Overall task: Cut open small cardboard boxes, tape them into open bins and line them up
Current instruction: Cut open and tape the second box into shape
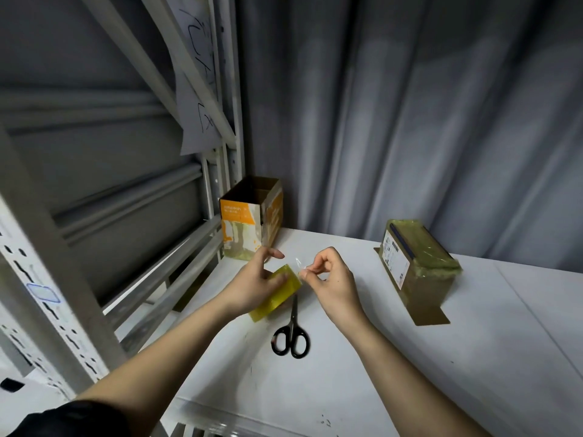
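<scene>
My left hand grips a yellowish roll of clear tape just above the white table. My right hand pinches the free end of the tape between thumb and forefinger, right beside the roll. Black-handled scissors lie shut on the table just below the roll. An orange-and-white cardboard box stands open-topped at the table's far left corner. A brown cardboard box wrapped in yellowish tape lies on its side at the right, flaps spread on the table.
Grey metal shelving with slanted struts and a hanging sheet of paper runs along the left. A grey curtain hangs behind the table. The table's left edge drops off beside the shelf rails.
</scene>
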